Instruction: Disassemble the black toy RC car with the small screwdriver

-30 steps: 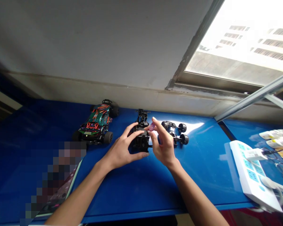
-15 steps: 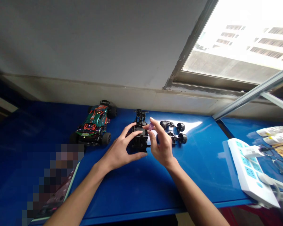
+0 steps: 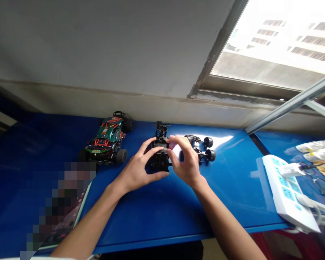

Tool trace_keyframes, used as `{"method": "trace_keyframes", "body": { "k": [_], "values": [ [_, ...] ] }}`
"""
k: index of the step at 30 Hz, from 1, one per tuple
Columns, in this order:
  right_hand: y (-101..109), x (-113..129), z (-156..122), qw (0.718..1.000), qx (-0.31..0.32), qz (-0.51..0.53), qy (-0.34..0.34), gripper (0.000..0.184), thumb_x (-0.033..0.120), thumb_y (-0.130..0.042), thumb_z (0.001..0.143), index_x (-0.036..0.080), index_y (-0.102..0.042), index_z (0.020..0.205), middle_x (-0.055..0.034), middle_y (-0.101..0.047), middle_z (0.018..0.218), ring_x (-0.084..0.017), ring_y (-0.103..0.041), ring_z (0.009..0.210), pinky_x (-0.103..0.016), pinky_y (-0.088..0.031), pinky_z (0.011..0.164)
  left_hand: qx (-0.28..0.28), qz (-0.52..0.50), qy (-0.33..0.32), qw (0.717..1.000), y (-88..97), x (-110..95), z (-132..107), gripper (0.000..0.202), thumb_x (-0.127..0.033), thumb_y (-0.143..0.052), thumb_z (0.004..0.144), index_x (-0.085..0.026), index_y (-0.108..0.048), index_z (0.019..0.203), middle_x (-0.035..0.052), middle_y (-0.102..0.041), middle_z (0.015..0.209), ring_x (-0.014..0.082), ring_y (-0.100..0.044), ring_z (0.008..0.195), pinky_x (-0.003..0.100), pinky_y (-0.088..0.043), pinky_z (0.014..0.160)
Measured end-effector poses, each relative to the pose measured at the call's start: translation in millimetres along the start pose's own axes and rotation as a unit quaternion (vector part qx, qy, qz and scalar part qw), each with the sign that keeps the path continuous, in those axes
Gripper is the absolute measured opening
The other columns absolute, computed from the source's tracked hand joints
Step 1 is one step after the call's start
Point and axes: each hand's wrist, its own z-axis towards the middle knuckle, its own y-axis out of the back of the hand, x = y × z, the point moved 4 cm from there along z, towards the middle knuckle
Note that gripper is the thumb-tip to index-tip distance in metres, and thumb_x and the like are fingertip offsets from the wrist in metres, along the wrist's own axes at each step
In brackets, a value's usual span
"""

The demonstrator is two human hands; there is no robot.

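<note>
A black toy car chassis [image 3: 160, 159] without wheels lies on the blue table, between my hands. My left hand [image 3: 135, 170] grips it from the left: fingertips rest on its top and the thumb reaches its near end. My right hand [image 3: 186, 159] is at the chassis's right side, thumb and fingers pinched around a small purple translucent piece [image 3: 172, 145]. Fingers partly hide that piece, and I cannot tell whether it touches the chassis. Just beyond my right hand lie two black axle assemblies with wheels [image 3: 206, 148].
On the left stands a green and orange toy car [image 3: 107, 139]. A tablet-like panel [image 3: 67, 224], partly blurred out, lies at the near left. At the right are a white power strip [image 3: 289, 195] with plugs, white packets [image 3: 318, 151] and a metal frame bar [image 3: 287, 104]. A wall runs behind.
My right hand has turned and lowered the purple piece towards the chassis's right edge. My left hand keeps its place on the chassis. The view has shifted slightly.
</note>
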Motion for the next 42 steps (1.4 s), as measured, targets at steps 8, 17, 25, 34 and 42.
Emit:
{"method": "trace_keyframes", "body": {
  "k": [8,17,25,34,42],
  "values": [
    [-0.8,0.4,-0.3,0.999,0.007,0.028,-0.020,0.071,0.002,-0.053,0.102,0.034,-0.038,0.163,-0.0061,-0.074,0.112,-0.019,-0.072,0.099,-0.038,-0.061,0.093,-0.001,0.000,0.000,1.000,-0.2,0.8,-0.8,0.079,-0.063,-0.081,0.083,-0.029,-0.057,0.150,0.0109,-0.027,0.174,0.0412,-0.043,0.154,0.055,-0.040,0.127],
    [2.1,-0.7,1.0,0.999,-0.026,-0.012,-0.021,0.060,0.007,-0.066,0.098,0.034,-0.055,0.150,-0.0040,-0.073,0.103,-0.019,-0.069,0.090,-0.038,-0.060,0.086,-0.003,-0.001,-0.003,1.000,-0.4,0.2,-0.1,0.078,-0.062,-0.082,0.082,-0.029,-0.058,0.149,0.0114,-0.029,0.173,0.0423,-0.044,0.153,0.056,-0.042,0.125],
    [-1.1,0.4,-0.4,1.000,-0.007,0.016,-0.014,0.061,0.007,-0.062,0.100,0.033,-0.050,0.154,-0.0069,-0.073,0.112,-0.021,-0.071,0.100,-0.041,-0.061,0.093,-0.008,-0.005,-0.003,1.000,-0.6,0.8,-0.5,0.077,-0.061,-0.083,0.082,-0.029,-0.059,0.148,0.0115,-0.030,0.173,0.0420,-0.046,0.151,0.056,-0.043,0.124],
    [0.2,1.4,0.9,0.999,0.015,0.024,-0.021,0.069,0.002,-0.054,0.101,0.031,-0.041,0.162,-0.0070,-0.077,0.118,-0.019,-0.073,0.105,-0.038,-0.061,0.096,-0.002,-0.004,0.003,1.000,1.6,-2.7,-0.8,0.077,-0.061,-0.081,0.083,-0.028,-0.058,0.148,0.0117,-0.028,0.174,0.0405,-0.046,0.151,0.054,-0.045,0.124],
    [0.8,2.2,1.1,1.000,-0.026,-0.013,-0.008,0.054,0.009,-0.069,0.096,0.032,-0.061,0.144,-0.0039,-0.072,0.098,-0.019,-0.069,0.086,-0.037,-0.062,0.081,-0.007,-0.010,0.004,1.000,1.5,-2.0,-1.0,0.077,-0.061,-0.083,0.081,-0.030,-0.059,0.147,0.0105,-0.029,0.174,0.0409,-0.051,0.148,0.054,-0.049,0.121]
  ]
}}
